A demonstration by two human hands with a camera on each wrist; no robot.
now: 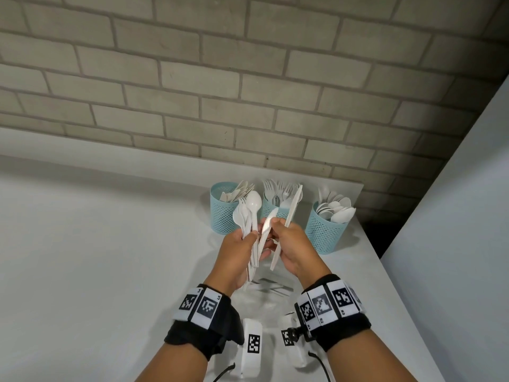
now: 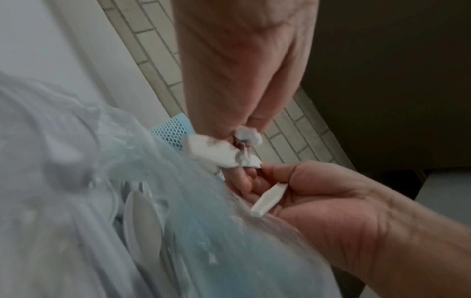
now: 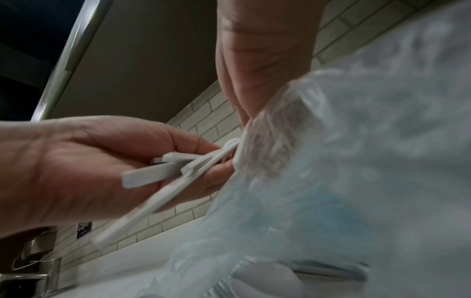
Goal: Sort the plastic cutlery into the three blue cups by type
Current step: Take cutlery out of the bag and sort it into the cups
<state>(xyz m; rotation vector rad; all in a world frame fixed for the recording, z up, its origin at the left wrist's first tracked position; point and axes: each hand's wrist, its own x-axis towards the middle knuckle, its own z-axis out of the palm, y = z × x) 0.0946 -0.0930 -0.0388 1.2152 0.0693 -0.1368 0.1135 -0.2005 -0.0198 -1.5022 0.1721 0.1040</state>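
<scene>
Standing at the counter's (image 1: 110, 244) back edge, three cups (image 1: 222, 213) already hold sorted cutlery. Left hand (image 1: 239, 249) grips a mixed bundle (image 1: 248, 216) by the handles; right hand (image 1: 292, 244) pinches knives (image 1: 293, 208). Light, stiff, slippery pieces: best held mid-handle.

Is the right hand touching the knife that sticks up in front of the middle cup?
Touching. The head view shows the right hand gripping the knife, fingers curled round its handle.
</scene>
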